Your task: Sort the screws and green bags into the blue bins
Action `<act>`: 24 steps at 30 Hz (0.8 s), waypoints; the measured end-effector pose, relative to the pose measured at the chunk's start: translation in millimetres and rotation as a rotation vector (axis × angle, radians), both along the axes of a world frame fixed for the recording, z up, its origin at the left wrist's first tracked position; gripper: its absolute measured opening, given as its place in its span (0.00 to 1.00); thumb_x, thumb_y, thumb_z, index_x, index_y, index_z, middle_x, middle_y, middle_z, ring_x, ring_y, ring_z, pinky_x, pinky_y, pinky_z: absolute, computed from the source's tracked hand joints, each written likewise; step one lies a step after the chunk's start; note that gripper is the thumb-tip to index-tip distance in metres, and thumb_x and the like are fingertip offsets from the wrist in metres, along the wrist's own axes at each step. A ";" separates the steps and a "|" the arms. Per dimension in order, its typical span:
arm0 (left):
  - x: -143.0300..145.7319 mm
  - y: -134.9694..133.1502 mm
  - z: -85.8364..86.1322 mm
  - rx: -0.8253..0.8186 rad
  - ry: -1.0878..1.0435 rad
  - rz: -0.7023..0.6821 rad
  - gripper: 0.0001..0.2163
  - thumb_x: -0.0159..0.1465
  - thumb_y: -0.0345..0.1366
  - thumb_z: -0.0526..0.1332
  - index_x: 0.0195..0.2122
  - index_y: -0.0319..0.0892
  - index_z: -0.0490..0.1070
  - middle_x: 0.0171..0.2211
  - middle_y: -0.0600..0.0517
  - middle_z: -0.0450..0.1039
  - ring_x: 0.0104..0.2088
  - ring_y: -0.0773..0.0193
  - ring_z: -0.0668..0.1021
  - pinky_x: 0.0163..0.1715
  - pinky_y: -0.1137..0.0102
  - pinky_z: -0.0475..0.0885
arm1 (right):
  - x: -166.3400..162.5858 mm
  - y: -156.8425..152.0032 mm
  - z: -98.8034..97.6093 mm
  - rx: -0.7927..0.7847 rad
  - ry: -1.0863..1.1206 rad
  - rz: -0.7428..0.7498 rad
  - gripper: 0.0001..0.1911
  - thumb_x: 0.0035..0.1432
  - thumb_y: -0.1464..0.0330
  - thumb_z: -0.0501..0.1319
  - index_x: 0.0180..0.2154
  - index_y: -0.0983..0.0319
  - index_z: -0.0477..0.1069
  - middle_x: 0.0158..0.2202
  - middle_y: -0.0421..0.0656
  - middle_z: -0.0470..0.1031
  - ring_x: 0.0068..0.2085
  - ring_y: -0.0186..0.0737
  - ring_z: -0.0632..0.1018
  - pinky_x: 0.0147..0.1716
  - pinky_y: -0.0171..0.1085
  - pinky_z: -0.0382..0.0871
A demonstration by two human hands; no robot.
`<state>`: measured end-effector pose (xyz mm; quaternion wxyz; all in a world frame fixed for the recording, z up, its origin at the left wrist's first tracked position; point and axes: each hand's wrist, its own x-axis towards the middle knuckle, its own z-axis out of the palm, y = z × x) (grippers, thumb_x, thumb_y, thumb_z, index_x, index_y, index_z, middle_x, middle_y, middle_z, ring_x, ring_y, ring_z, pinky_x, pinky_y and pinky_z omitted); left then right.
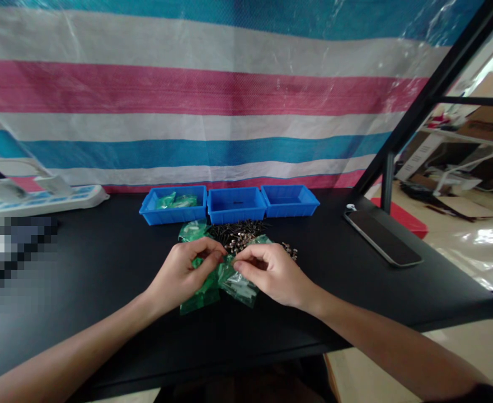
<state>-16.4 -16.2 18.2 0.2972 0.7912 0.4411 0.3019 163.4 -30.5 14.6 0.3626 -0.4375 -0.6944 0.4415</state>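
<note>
My left hand (189,268) and my right hand (277,277) are close together over the middle of the table, each with thumb and forefinger pinched. Between the fingertips they hold the upper edge of a small see-through green plastic bag (240,285), which hangs down with something pale showing inside. More green plastic bags (193,305) lie under and beside my left hand. Just beyond the fingers is a heap of small metal screws (240,242), with dark screws (246,226) behind. The heap is partly hidden by my right hand.
Three blue trays stand in a row behind: the left tray (173,215) holds green bags, the middle tray (236,214) a small dark piece, then the right tray (290,210). A phone (383,238) lies at right, a power strip (78,196) at left. A striped sheet (208,95) hangs behind.
</note>
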 end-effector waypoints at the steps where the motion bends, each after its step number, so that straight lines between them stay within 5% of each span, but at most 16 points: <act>1: 0.4 -0.9 0.5 -0.003 -0.002 -0.020 0.09 0.60 0.37 0.53 0.32 0.38 0.69 0.26 0.52 0.72 0.27 0.66 0.73 0.27 0.75 0.66 | 0.0 -0.1 0.3 0.000 0.001 0.004 0.06 0.51 0.69 0.58 0.27 0.65 0.72 0.22 0.40 0.70 0.24 0.32 0.69 0.22 0.30 0.60; 18: 4.2 -3.6 2.0 0.071 0.054 -0.063 0.05 0.57 0.31 0.54 0.27 0.40 0.69 0.23 0.55 0.71 0.24 0.69 0.72 0.26 0.77 0.65 | -0.9 0.4 -2.6 -0.008 -0.059 0.050 0.06 0.52 0.69 0.58 0.27 0.64 0.73 0.22 0.39 0.71 0.24 0.32 0.70 0.22 0.30 0.60; 24: 3.0 -1.2 1.0 -0.067 -0.040 -0.065 0.07 0.59 0.34 0.53 0.28 0.39 0.67 0.23 0.54 0.69 0.25 0.68 0.71 0.26 0.75 0.65 | 0.5 -0.1 2.1 0.021 -0.016 0.014 0.06 0.53 0.69 0.57 0.28 0.64 0.71 0.24 0.40 0.70 0.26 0.32 0.70 0.24 0.30 0.62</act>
